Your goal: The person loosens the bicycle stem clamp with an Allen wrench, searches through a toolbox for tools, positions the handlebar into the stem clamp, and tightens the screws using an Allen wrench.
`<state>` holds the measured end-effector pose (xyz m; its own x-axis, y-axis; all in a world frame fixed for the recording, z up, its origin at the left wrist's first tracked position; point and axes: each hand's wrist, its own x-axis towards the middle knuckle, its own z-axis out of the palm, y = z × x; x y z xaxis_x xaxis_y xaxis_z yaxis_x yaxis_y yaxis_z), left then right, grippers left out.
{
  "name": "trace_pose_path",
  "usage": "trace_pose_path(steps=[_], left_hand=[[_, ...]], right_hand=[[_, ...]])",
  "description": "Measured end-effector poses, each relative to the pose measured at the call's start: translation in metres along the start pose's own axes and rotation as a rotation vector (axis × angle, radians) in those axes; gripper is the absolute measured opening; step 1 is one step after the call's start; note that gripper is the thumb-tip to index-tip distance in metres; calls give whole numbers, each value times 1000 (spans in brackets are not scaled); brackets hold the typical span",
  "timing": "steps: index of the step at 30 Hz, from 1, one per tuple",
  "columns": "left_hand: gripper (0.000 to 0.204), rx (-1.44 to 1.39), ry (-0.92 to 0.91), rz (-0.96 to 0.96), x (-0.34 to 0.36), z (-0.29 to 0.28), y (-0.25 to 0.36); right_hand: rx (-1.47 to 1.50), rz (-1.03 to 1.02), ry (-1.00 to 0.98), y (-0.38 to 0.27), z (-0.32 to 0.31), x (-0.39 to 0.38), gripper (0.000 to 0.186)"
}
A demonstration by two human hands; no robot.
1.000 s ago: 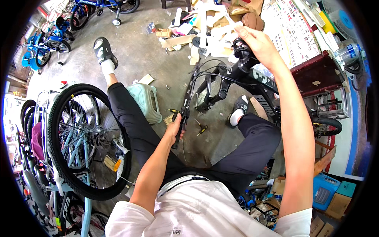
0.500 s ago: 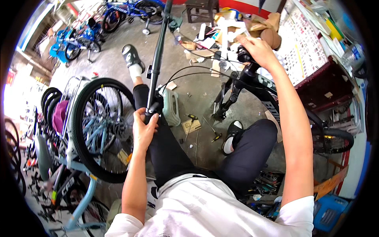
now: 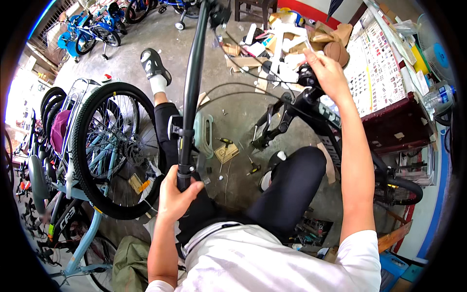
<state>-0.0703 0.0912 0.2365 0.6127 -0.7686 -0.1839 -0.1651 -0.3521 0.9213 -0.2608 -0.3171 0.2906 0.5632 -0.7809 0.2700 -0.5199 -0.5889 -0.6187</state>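
My left hand (image 3: 177, 197) is closed around the lower end of a long black handlebar (image 3: 193, 82), which rises upward with dark levers and black cables. My right hand (image 3: 328, 75) grips the black stem (image 3: 306, 77) atop a bicycle frame (image 3: 327, 143). Its front fork (image 3: 279, 124) has no wheel in it and stands over the floor between my legs. Below lie a hex key (image 3: 254, 168) with a yellow-and-black handle and another on a piece of cardboard (image 3: 226, 153).
A large wheel (image 3: 85, 151) and stacked bicycles stand at my left, children's bikes (image 3: 99, 36) behind. A pale jerrycan (image 3: 206, 134) is beside my left leg. Cardboard scraps and a basketball (image 3: 334, 53) lie ahead; a cluttered bench (image 3: 384, 112) with a fan is at right.
My left hand has swung the handlebar from low beside the fork to upright on the left, then moved slightly down with it. My right hand stays on the stem.
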Motion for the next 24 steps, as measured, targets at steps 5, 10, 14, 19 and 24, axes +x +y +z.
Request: trace_pose_path(steps=[5, 10, 14, 19, 24], left_hand=[[26, -728, -333, -425, -30, -18, -37], [29, -648, -262, -427, -10, -24, -40], [31, -551, -286, -388, -6, -25, -43], [37, -523, -273, -291, -2, -23, -29], [35, -562, -349, -205, 6, -25, -6]], right_hand=[[6, 68, 67, -7, 7, -2, 67], [-72, 74, 58, 3, 3, 1, 68], [-24, 66, 82, -2, 2, -3, 67], [234, 87, 121, 2, 6, -5, 58], [418, 242, 112, 12, 8, -12, 47]])
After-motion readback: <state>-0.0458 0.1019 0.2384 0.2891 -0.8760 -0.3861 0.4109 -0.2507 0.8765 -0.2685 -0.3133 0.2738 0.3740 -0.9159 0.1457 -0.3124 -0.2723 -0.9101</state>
